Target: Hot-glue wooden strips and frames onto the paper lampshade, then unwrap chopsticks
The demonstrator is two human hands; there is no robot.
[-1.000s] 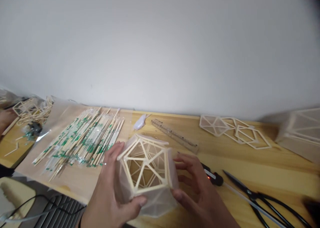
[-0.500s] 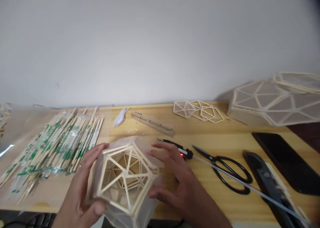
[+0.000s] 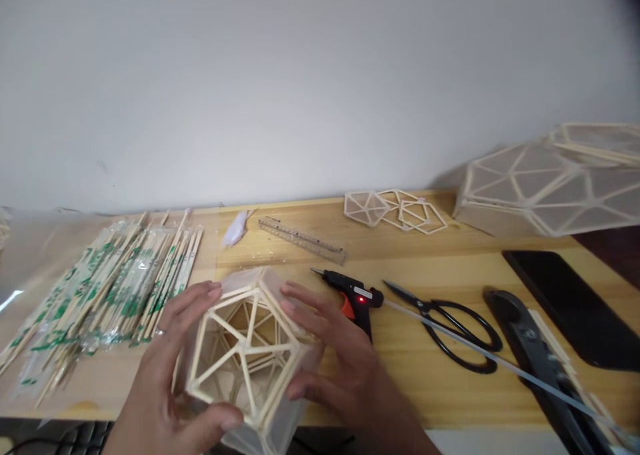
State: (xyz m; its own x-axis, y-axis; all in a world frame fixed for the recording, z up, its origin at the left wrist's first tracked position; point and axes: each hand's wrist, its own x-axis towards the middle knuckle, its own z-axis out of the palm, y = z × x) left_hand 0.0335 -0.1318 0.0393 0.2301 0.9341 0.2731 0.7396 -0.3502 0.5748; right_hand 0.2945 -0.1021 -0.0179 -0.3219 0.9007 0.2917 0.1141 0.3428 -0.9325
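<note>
A many-sided shell of pale wooden sticks [image 3: 244, 347], with thin translucent sheet over its side faces, is held at the table's front edge. Its upper pentagon has spokes meeting at a hub, and I can see through it to more sticks inside. My left hand [image 3: 173, 362] grips the left side, fingers at the back and thumb across the front. On the right side, my right hand [image 3: 340, 348] has its fingertips and thumb pressed against the shell. Just beyond that hand lies a black glue gun [image 3: 357, 292] with a red light and a long glue stick [image 3: 465, 355].
Wrapped chopsticks [image 3: 120, 275] lie in a pile at left. Behind are a clear ruler [image 3: 303, 240], a small pale purple object [image 3: 235, 230] and flat stick pentagons [image 3: 395, 210]. Black scissors [image 3: 445, 328], a black-handled cutter [image 3: 530, 348], a phone [image 3: 575, 308] and larger stick panels [image 3: 540, 188] occupy the right.
My right hand has moved left and in closer against the shell, uncovering more of the glue gun. My left thumb has slid right along the front. The view has shifted slightly.
</note>
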